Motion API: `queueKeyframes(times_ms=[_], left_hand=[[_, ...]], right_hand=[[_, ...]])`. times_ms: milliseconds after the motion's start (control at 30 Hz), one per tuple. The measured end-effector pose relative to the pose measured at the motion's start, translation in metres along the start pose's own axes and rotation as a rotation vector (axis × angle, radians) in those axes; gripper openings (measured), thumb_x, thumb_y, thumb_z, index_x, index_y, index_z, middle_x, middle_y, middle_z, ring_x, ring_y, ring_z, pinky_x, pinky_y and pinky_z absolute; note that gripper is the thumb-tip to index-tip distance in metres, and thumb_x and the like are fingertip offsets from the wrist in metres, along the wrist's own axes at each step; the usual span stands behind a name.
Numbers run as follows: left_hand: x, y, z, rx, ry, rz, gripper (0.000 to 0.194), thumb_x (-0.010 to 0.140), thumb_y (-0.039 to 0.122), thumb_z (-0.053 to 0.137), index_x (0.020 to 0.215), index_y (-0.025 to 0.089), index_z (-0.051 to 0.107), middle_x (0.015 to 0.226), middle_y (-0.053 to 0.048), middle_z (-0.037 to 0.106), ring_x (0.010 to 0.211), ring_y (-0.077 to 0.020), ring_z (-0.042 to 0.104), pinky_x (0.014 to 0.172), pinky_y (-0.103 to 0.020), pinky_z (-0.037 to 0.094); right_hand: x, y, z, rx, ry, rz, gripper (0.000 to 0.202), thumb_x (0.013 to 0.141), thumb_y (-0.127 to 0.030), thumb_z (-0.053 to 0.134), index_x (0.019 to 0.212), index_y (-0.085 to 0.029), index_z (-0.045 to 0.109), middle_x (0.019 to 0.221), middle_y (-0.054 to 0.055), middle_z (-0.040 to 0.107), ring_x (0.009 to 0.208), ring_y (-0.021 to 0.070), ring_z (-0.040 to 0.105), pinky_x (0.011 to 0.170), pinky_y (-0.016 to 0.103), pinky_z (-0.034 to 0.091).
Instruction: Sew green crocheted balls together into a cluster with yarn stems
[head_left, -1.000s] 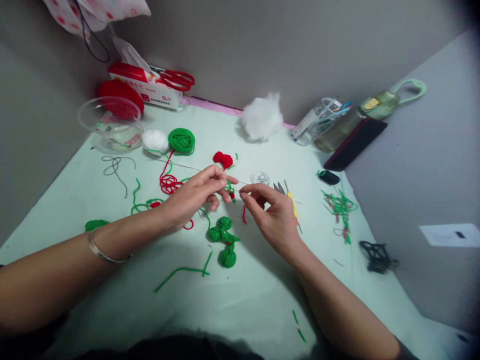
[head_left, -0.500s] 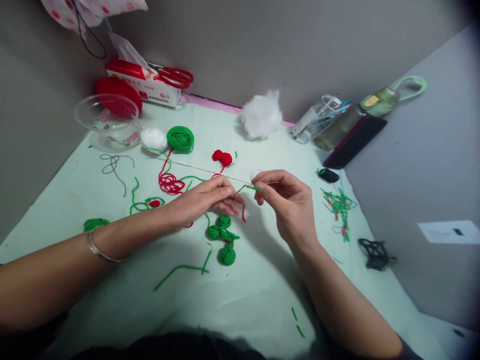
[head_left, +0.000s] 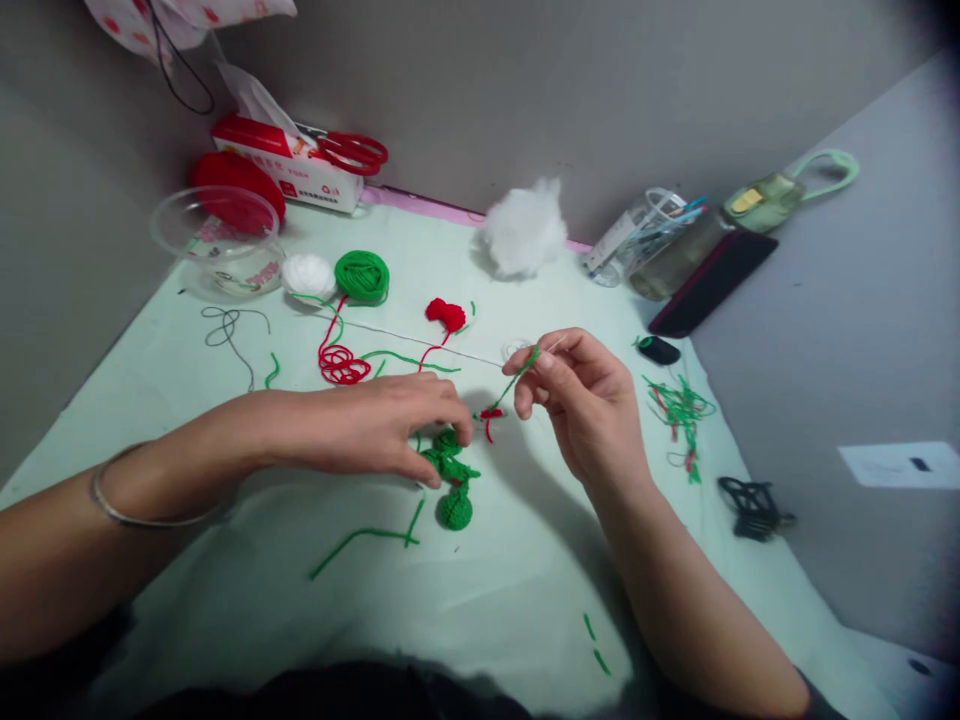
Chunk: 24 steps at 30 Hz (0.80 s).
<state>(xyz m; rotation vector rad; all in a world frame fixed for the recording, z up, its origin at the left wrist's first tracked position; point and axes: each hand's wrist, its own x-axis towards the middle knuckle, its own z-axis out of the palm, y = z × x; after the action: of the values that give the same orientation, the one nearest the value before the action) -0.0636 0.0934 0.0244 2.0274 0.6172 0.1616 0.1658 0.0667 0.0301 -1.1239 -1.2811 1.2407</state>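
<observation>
My right hand (head_left: 589, 395) is closed in a pinch on a strand of green yarn (head_left: 516, 380), with a thin, pale needle (head_left: 556, 343) showing at the fingertips. From that strand hangs a small red-and-green piece (head_left: 491, 413), low over the table. Fingers apart and curved downward, my left hand (head_left: 375, 425) hovers over a cluster of green crocheted balls (head_left: 454, 508). It partly covers the upper balls; whether the fingertips touch them I cannot tell.
A red crocheted piece (head_left: 445, 315), green yarn ball (head_left: 362, 277), white yarn ball (head_left: 308, 275) and fluffy stuffing (head_left: 523, 230) lie farther back. Red-handled scissors (head_left: 351, 152) rest on a tissue box (head_left: 322, 188). Yarn scraps (head_left: 679, 405) and a black clip (head_left: 752, 510) are at right.
My left hand has let go of the small red-and-green piece and moved left and down over the green balls. My right hand has turned slightly, and the yarn now hangs down from it.
</observation>
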Motion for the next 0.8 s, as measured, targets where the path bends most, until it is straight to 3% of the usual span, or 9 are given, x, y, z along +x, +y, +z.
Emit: queueKeyframes(times_ms=[133,267,400,567,667,800], left_hand=[[0.003,-0.001,0.011,0.108,-0.010,0.035,0.009,0.090,0.026,0.062,0.096,0.024,0.068,0.109,-0.003,0.066,0.109,-0.0224,0.054,0.092,-0.031,0.041],[0.009,0.000,0.011,-0.100,0.081,-0.052,0.013,0.095,0.032,0.056,0.094,0.022,0.065,0.097,-0.002,0.068,0.092,-0.0185,0.060,0.079,-0.029,0.043],[0.009,0.005,0.005,-0.426,0.246,-0.122,0.024,0.096,0.044,0.055,0.095,0.020,0.060,0.087,-0.002,0.068,0.076,-0.0159,0.061,0.069,-0.029,0.044],[0.011,0.008,0.008,-0.722,0.486,-0.089,0.021,0.093,0.041,0.064,0.095,0.021,0.058,0.091,-0.003,0.071,0.082,-0.0159,0.065,0.071,-0.028,0.047],[0.015,0.009,0.015,-0.823,0.657,-0.087,0.023,0.090,0.041,0.069,0.096,0.021,0.059,0.097,-0.003,0.070,0.087,-0.0151,0.065,0.074,-0.026,0.049],[0.017,0.018,0.023,-0.939,0.774,-0.134,0.021,0.089,0.037,0.071,0.093,0.019,0.061,0.103,-0.003,0.070,0.089,-0.0135,0.065,0.076,-0.024,0.049]], right_hand=[[0.003,-0.002,-0.001,0.071,0.020,0.008,0.023,0.088,-0.039,0.072,0.088,-0.022,0.055,0.077,-0.002,0.068,0.052,0.0090,0.059,0.050,0.023,0.048],[0.005,-0.003,-0.004,0.056,0.083,-0.004,0.018,0.088,-0.035,0.072,0.097,-0.023,0.062,0.067,-0.005,0.061,0.048,0.0076,0.053,0.047,0.022,0.043],[0.005,-0.005,-0.008,-0.027,0.081,-0.007,0.028,0.088,-0.033,0.072,0.115,-0.026,0.066,0.067,-0.005,0.059,0.049,0.0082,0.049,0.047,0.023,0.040],[-0.002,-0.005,-0.001,-0.234,-0.048,0.032,0.020,0.092,-0.038,0.068,0.098,-0.020,0.073,0.068,-0.002,0.059,0.056,0.0097,0.051,0.053,0.024,0.042],[-0.010,-0.001,0.010,-0.444,-0.113,-0.077,0.017,0.089,-0.036,0.072,0.092,-0.019,0.070,0.076,0.001,0.063,0.064,0.0114,0.055,0.059,0.026,0.044],[-0.017,0.008,0.020,-0.700,-0.113,-0.267,0.026,0.084,-0.035,0.079,0.100,-0.020,0.066,0.086,0.002,0.060,0.072,0.0142,0.057,0.066,0.028,0.047]])
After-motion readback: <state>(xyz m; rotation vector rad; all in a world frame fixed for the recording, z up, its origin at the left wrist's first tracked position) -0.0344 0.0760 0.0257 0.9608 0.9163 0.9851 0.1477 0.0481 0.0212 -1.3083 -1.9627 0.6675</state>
